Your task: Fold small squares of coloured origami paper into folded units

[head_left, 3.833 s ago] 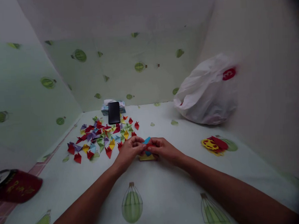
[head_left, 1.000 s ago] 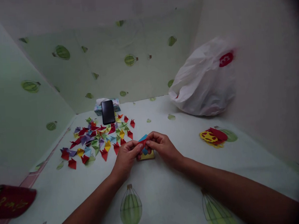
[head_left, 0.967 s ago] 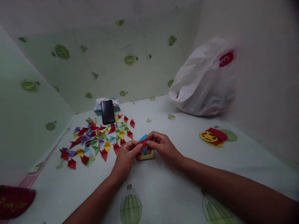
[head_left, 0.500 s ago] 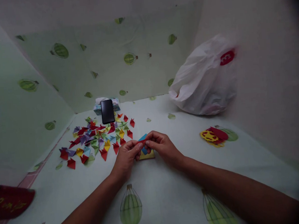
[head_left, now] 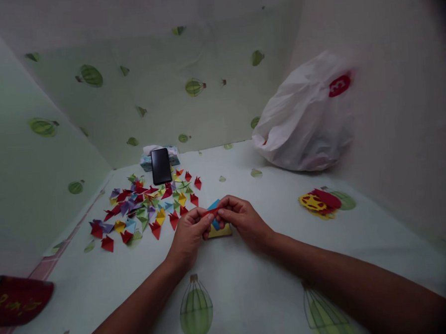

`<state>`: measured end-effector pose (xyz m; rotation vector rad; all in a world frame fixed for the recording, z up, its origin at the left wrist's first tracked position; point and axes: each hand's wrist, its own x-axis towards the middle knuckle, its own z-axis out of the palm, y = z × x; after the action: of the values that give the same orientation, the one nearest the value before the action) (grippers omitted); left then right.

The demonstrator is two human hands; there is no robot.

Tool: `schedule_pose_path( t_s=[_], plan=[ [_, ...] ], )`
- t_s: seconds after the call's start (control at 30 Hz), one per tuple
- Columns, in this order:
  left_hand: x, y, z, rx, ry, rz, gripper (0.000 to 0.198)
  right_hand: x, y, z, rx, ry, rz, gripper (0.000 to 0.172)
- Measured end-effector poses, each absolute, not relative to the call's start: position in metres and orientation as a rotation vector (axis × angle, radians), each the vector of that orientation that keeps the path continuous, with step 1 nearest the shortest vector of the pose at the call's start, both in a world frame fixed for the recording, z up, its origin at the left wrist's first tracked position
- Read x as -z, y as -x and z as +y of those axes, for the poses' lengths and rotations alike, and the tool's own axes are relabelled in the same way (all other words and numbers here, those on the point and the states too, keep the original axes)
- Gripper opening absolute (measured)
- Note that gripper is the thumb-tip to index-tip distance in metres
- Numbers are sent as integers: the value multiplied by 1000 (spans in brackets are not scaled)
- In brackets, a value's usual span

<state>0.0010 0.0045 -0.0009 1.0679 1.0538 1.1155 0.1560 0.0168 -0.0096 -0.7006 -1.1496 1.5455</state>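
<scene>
Between the fingertips of my left hand (head_left: pixel 191 233) and my right hand (head_left: pixel 244 219) is a small red folded paper (head_left: pixel 212 212), pinched from both sides. My fingers hide most of it. Below and behind it lies a stack of paper squares, with a blue sheet (head_left: pixel 214 204) showing near the top and a yellow sheet (head_left: pixel 222 232) at the front edge. To the left of my left hand spreads a pile of folded paper cranes (head_left: pixel 140 203) in red, yellow, green, blue and purple.
A black phone (head_left: pixel 160 166) leans on a tissue box (head_left: pixel 147 164) behind the cranes. At the back right stands a white plastic bag (head_left: pixel 303 123). Red and yellow cut-outs (head_left: pixel 319 203) lie on the right. A dark red object with yellow lettering (head_left: pixel 20 300) is at the left edge.
My hands keep the same pinch on the red paper, with hardly any finger movement. The whole view has shifted very slightly.
</scene>
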Motion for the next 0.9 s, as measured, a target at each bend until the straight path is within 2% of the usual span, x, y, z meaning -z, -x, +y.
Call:
schedule_pose_path(
  t_s=[0.2, 0.6, 0.9],
  plan=[
    [0, 0, 4, -1091, -1050, 1048, 24, 13, -156, 18, -1546, 686, -1147, 17],
    [6, -1, 6, -1058, -951, 1032, 29, 10, -158, 18, -1455, 803, -1270, 12],
    [-1, -1, 3, -1085, -973, 1016, 25, 12, -156, 15, -1518, 715, -1187, 12]
  ],
)
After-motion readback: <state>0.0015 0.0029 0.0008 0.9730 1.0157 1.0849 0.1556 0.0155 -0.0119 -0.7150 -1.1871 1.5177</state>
